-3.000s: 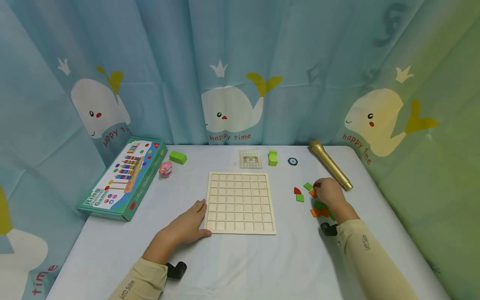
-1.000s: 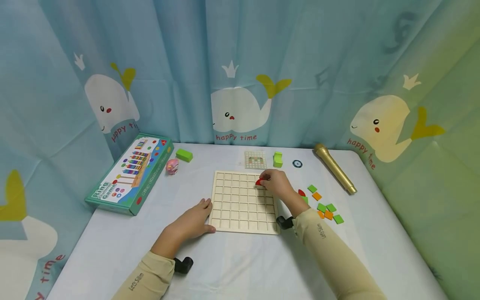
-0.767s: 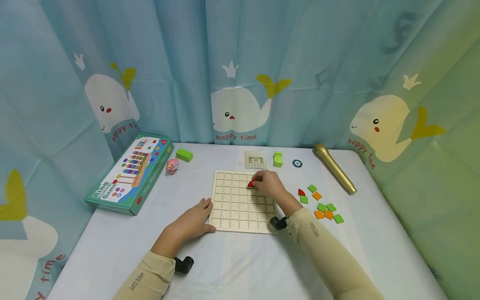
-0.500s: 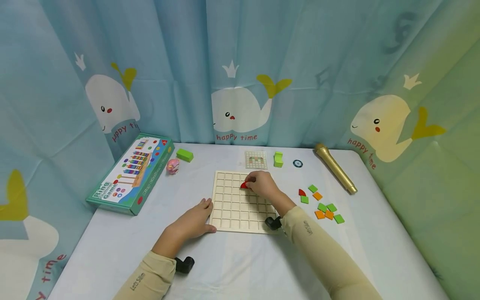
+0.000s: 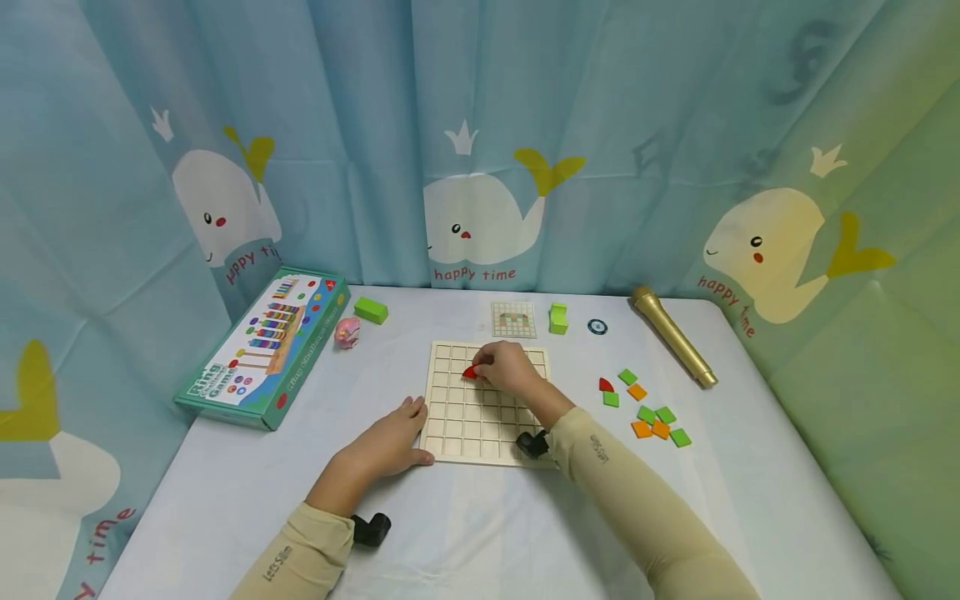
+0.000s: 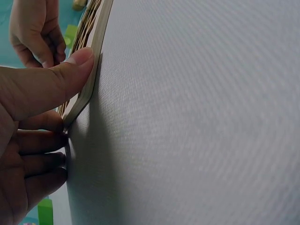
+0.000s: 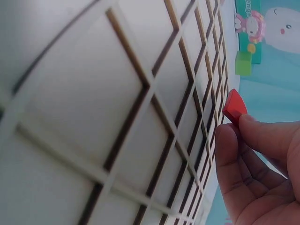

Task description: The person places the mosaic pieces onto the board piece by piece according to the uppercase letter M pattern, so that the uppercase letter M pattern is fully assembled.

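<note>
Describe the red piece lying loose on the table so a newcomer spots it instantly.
From the pale grid board, look right to the scattered tiles. The loose red piece lies at their left edge, just beyond a green tile. It is the only red one there; its neighbours are green or orange.
</note>
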